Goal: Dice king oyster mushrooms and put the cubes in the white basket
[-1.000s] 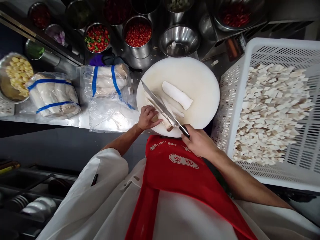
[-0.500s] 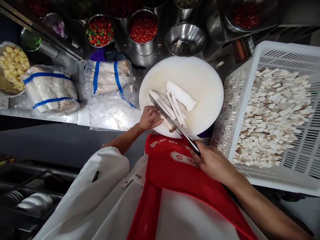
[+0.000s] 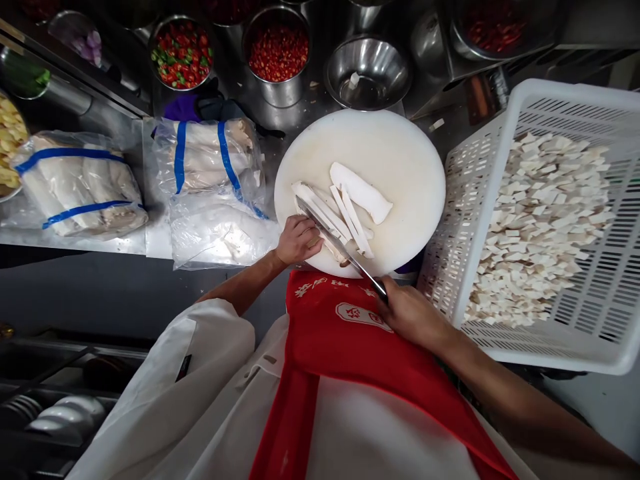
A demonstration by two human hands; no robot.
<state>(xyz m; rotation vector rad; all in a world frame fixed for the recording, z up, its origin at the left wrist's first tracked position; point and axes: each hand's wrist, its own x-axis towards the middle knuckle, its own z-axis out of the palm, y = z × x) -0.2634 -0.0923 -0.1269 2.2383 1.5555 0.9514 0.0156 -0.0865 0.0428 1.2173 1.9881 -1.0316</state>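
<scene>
Steel tabletop point(image 3: 157, 241), left to right: bagged pale mushrooms point(image 3: 80, 180); left hand point(image 3: 299, 240), fingers curled, holding a mushroom point(image 3: 336, 252) on a round white board point(image 3: 405, 153); knife point(image 3: 353, 259) alongside, its handle grasped by the right hand point(image 3: 407, 310); basket point(image 3: 465, 200) of cut pieces point(image 3: 535, 227).

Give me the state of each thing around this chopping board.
Knife: blade lined up along a mushroom piece
Left hand: curled, holding that piece
Right hand: closed on knife handle
Mushroom strips: sliced, loose
Bagged mushrooms: whole
White basket: partly filled
Metal bowl: holding a white bit
</scene>
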